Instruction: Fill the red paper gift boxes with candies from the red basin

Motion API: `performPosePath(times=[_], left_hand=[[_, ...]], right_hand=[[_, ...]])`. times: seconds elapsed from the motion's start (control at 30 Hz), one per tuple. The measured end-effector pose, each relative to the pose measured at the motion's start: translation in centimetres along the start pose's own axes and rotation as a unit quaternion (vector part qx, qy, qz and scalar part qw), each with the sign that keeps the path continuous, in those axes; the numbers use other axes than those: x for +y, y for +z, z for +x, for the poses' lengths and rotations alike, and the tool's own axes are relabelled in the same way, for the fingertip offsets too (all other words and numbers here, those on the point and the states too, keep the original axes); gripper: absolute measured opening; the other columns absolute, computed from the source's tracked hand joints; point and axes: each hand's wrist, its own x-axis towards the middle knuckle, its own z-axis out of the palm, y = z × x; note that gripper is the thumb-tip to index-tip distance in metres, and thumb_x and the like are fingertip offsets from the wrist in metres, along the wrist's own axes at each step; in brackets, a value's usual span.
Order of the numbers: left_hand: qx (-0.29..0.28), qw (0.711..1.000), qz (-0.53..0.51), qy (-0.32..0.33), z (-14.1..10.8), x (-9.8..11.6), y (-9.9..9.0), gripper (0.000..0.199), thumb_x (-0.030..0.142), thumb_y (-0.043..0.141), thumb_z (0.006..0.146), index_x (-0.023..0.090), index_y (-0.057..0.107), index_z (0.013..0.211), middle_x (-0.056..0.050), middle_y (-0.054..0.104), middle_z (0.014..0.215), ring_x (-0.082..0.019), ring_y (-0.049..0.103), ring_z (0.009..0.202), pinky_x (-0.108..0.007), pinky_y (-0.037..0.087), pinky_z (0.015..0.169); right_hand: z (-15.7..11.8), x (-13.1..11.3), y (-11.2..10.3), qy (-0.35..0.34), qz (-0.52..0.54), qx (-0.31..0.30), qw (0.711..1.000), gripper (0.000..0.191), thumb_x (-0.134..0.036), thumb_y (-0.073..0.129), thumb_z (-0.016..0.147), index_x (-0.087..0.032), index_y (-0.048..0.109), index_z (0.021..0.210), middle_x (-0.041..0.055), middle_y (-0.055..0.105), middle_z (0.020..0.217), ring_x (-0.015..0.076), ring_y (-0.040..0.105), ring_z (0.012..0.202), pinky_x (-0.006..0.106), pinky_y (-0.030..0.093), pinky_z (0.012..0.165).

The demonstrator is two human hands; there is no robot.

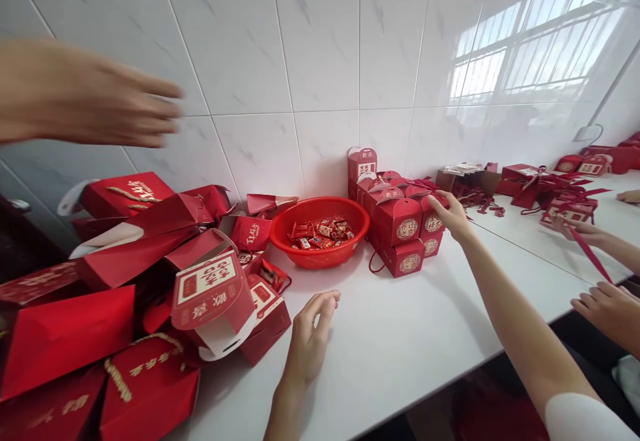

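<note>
My left hand (310, 341) hovers over the white table, fingers loosely bent and nothing in it, in front of a red plastic basket (320, 261). Small red-wrapped sweets (323, 234) lie in the basket. Further right, my right hand (453, 217) reaches out to a stack of red gift boxes with gold round emblems. Its thumb and fingers are at the top edge of a red gift box (431, 219) at the stack's right side; the exact grip is partly hidden. A dark red cord loop (376, 264) hangs beside the stack's front.
Red boxes, some with rope handles, pile up at left, including a tipped open box (215, 294). Another person's blurred hand (100, 97) reaches in above them. At right, a co-worker's hands (607, 311) hold a red ribbon (590, 251). A tiled wall (325, 67) backs the table (425, 321).
</note>
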Motion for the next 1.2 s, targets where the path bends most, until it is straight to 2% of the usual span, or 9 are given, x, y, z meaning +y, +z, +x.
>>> performPosePath(times=[0.13, 0.4, 0.53, 0.63, 0.67, 0.73, 0.8, 1.0, 1.2], left_hand=[[-0.006, 1.000, 0.009, 0.006, 0.0, -0.1, 0.0, 0.043, 0.053, 0.048, 0.096, 0.020, 0.074, 0.107, -0.010, 0.072, 0.110, -0.025, 0.065, 0.106, -0.039, 0.050, 0.098], [-0.004, 0.998, 0.057, 0.019, 0.3, -0.8, -0.4, 0.040, 0.050, 0.050, 0.095, 0.021, 0.074, 0.108, -0.011, 0.072, 0.114, -0.027, 0.066, 0.111, -0.040, 0.052, 0.097], [0.048, 0.997, 0.045, 0.036, 0.3, -0.9, -0.3, 0.034, 0.046, 0.054, 0.094, 0.020, 0.075, 0.101, -0.011, 0.072, 0.108, -0.025, 0.068, 0.105, -0.037, 0.055, 0.091], [0.125, 0.989, 0.005, 0.077, 0.3, -1.0, -0.2, 0.028, 0.040, 0.056, 0.093, 0.019, 0.075, 0.094, -0.009, 0.073, 0.101, -0.023, 0.068, 0.098, -0.033, 0.055, 0.088], [0.151, 0.984, -0.011, 0.092, 0.3, -1.0, -0.2, 0.027, 0.038, 0.056, 0.093, 0.019, 0.075, 0.092, -0.009, 0.073, 0.098, -0.022, 0.067, 0.095, -0.032, 0.055, 0.086], [0.190, 0.975, -0.037, 0.112, 0.3, -0.9, -0.4, 0.024, 0.035, 0.057, 0.092, 0.018, 0.074, 0.089, -0.007, 0.072, 0.093, -0.020, 0.067, 0.090, -0.030, 0.055, 0.082], [0.204, 0.971, -0.052, 0.115, 0.3, -0.8, -0.6, 0.022, 0.033, 0.059, 0.091, 0.018, 0.074, 0.087, -0.006, 0.072, 0.089, -0.019, 0.067, 0.087, -0.028, 0.055, 0.079], [0.191, 0.974, -0.066, 0.098, 0.3, -0.9, -0.7, 0.024, 0.034, 0.058, 0.092, 0.017, 0.074, 0.086, -0.006, 0.071, 0.084, -0.018, 0.066, 0.083, -0.027, 0.054, 0.076], [0.184, 0.976, -0.074, 0.092, 0.0, -1.3, -0.8, 0.023, 0.034, 0.058, 0.093, 0.018, 0.074, 0.087, -0.005, 0.071, 0.086, -0.018, 0.066, 0.084, -0.027, 0.054, 0.078]], right_hand=[[-1.5, 2.1, -0.4, 0.005, 0.048, 0.063, 0.997, 0.075, -0.068, 0.061, 0.073, -0.020, 0.053, 0.129, 0.0167, 0.052, 0.141, 0.0304, 0.052, 0.128, 0.045, 0.046, 0.101], [-3.1, 3.2, 0.7, 0.008, 0.082, 0.090, 0.993, 0.062, -0.056, 0.072, 0.063, -0.018, 0.056, 0.111, 0.0151, 0.062, 0.120, 0.0319, 0.060, 0.112, 0.053, 0.047, 0.098], [-6.1, -1.1, 2.3, -0.181, 0.060, 0.247, 0.950, 0.030, -0.037, 0.064, 0.081, -0.018, 0.058, 0.105, 0.0154, 0.057, 0.126, 0.0279, 0.057, 0.115, 0.048, 0.045, 0.099], [-10.8, -4.9, 5.9, -0.315, 0.067, 0.090, 0.942, 0.011, -0.028, 0.056, 0.092, -0.022, 0.063, 0.089, 0.0058, 0.068, 0.094, 0.0198, 0.066, 0.091, 0.035, 0.053, 0.085], [-12.6, -5.8, 7.5, -0.354, 0.054, -0.061, 0.932, 0.010, -0.026, 0.055, 0.094, -0.022, 0.064, 0.095, 0.0055, 0.069, 0.096, 0.0187, 0.066, 0.090, 0.033, 0.054, 0.083], [-16.0, -7.0, 11.4, -0.404, 0.023, -0.320, 0.857, 0.024, -0.024, 0.058, 0.092, -0.021, 0.062, 0.116, 0.0104, 0.067, 0.115, 0.0218, 0.065, 0.107, 0.035, 0.054, 0.091], [-18.4, -7.3, 15.4, -0.394, -0.052, -0.437, 0.807, 0.050, -0.023, 0.063, 0.087, -0.016, 0.052, 0.135, 0.0182, 0.057, 0.134, 0.0274, 0.061, 0.118, 0.040, 0.053, 0.096], [-20.5, -7.3, 23.3, -0.317, -0.199, -0.507, 0.776, 0.066, -0.016, 0.066, 0.082, -0.018, 0.045, 0.145, 0.0211, 0.050, 0.142, 0.0325, 0.058, 0.121, 0.045, 0.052, 0.095], [-19.8, -8.2, 21.9, -0.301, -0.156, -0.485, 0.806, 0.028, -0.015, 0.057, 0.089, -0.018, 0.063, 0.116, 0.0100, 0.070, 0.102, 0.0233, 0.067, 0.090, 0.030, 0.051, 0.071]])
